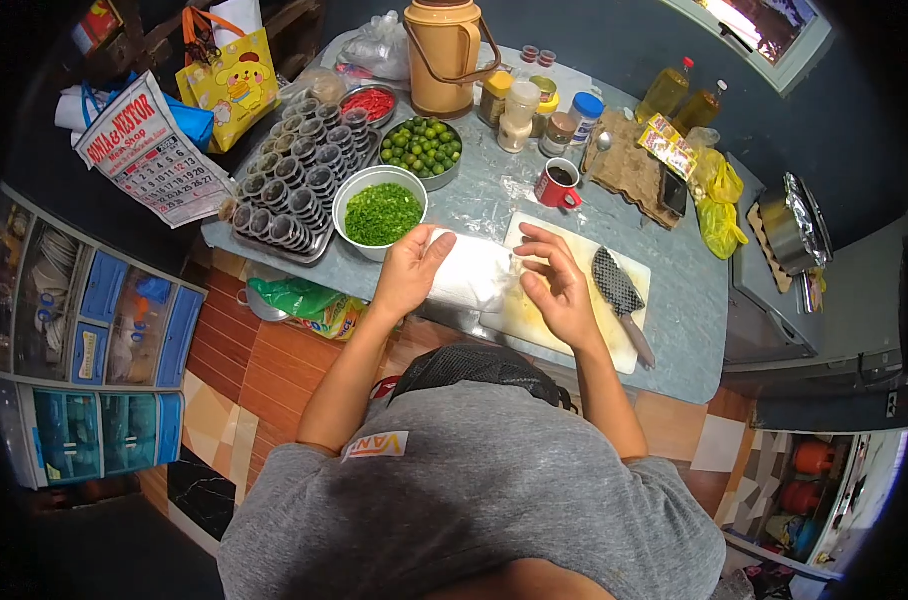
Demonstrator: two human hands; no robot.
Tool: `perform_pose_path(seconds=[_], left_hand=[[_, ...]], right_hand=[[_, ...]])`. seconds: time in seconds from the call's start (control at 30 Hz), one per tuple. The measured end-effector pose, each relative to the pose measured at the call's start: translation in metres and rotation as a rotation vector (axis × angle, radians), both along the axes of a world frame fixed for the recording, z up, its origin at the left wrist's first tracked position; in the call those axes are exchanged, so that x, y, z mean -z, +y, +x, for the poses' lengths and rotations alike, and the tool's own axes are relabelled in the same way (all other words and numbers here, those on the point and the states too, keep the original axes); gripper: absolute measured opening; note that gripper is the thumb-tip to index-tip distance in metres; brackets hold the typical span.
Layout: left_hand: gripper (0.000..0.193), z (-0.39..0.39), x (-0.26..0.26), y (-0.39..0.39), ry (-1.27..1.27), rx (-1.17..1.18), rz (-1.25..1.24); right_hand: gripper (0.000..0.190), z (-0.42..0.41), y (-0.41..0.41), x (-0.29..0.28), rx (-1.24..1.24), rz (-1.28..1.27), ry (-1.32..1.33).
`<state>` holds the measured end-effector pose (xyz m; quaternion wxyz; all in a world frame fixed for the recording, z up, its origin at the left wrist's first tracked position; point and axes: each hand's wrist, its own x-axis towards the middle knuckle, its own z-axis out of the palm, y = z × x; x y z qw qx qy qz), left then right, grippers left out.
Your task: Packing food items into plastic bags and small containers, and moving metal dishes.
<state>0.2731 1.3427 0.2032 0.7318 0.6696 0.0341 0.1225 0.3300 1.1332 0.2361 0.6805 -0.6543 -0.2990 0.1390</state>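
Observation:
My left hand (412,271) pinches the left edge of a thin, whitish plastic bag or sheet (469,270) between thumb and fingers. My right hand (557,289) is at the sheet's right side with its fingers apart; whether its fingertips touch the plastic cannot be told. Below my right hand lies a worn white cutting board (529,322), with a dark-bladed knife (617,281) on its right part, handle towards me. Just beyond my left hand stands a white bowl of chopped green onions (382,214). A steel bowl of green calamansi (421,150) is behind it.
Stacked small lidded cups (296,172) fill a metal tray at the left. Sliced red chilies (367,103) sit in a bowl behind. A tan jug (442,60), several jars (521,112) and a red mug with dark liquid (558,184) stand farther back. Egg-tray cardboard (626,165) lies right.

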Motion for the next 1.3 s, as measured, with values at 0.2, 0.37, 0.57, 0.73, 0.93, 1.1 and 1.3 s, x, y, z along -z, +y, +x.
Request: perform_pose_path(seconds=[0.2, 0.37, 0.57, 0.73, 0.93, 1.1, 1.3], left_hand=[[0.028, -0.003, 0.001, -0.003, -0.054, -0.112, 0.062], [0.031, -0.005, 0.001, -0.006, 0.038, -0.149, 0.139], [0.033, -0.003, -0.021, -0.018, -0.059, -0.355, 0.386], [0.034, 0.014, -0.013, -0.012, -0.059, -0.319, 0.333], [0.037, 0.022, -0.016, -0.015, -0.038, -0.301, 0.257], [0.038, 0.021, -0.022, -0.017, -0.004, -0.319, 0.306], [0.041, 0.026, -0.021, -0.016, 0.045, -0.334, 0.309]], right_hand=[[0.023, -0.016, 0.001, -0.018, 0.176, -0.476, -0.576], [0.014, -0.021, 0.001, -0.024, 0.081, -0.258, -0.547], [0.022, 0.003, -0.013, -0.025, -0.274, -0.350, -0.001], [0.022, 0.024, -0.006, -0.037, -0.234, -0.373, 0.040], [0.016, 0.034, 0.001, -0.016, -0.115, -0.349, -0.013], [0.014, 0.027, 0.006, -0.012, 0.088, -0.351, -0.454], [0.008, 0.026, 0.006, -0.013, 0.119, -0.345, -0.527]])
